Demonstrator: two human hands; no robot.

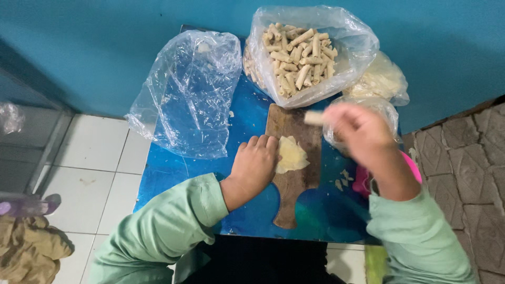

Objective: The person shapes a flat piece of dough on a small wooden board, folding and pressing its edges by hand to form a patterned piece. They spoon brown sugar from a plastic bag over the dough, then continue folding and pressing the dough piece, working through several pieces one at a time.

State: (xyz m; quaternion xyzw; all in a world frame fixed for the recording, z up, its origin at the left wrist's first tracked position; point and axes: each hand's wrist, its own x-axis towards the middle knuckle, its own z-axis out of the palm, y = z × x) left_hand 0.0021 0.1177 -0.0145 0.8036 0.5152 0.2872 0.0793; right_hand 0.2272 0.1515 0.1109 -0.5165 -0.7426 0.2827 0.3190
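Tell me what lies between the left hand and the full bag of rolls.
In the head view, between the left hand and the bag of rolls lie the wooden board's bare top and some blue table.

Two hands in shot: left hand (256,163) at six o'clock of the table, right hand (357,131) at three o'clock. One board (292,189), centre. One wrapper (291,154) on it. One roll (314,118) in the right hand's fingers, blurred. Four bags: empty bag (187,94) at ten o'clock, roll bag (310,52) at twelve with too many rolls to count, two more (381,79) (386,108) at two o'clock. One blue table (168,179).
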